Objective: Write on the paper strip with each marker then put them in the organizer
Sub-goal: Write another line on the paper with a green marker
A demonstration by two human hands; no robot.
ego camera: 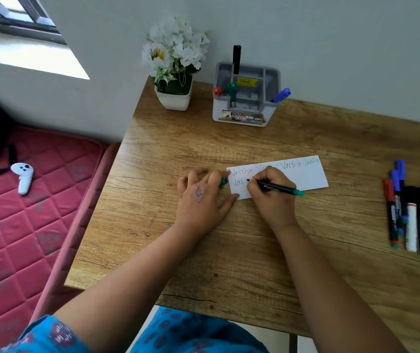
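Partly hidden under the right hand (271,192): second word on the white paper strip (305,178), mid-table (203,250). Gripped in that hand, tip on the paper, a black marker with green end (280,189). Pinched in the curled left hand (201,197), thumb at the strip's left edge, a green cap (223,181), mostly covered. Lined up at the table's right, a cluster of markers (411,212), overlapping, about seven, exact count unclear. Standing in the grey organizer (245,98) by the wall: four markers, black, red, green, blue. Beside it, one pot of white flowers (175,62).
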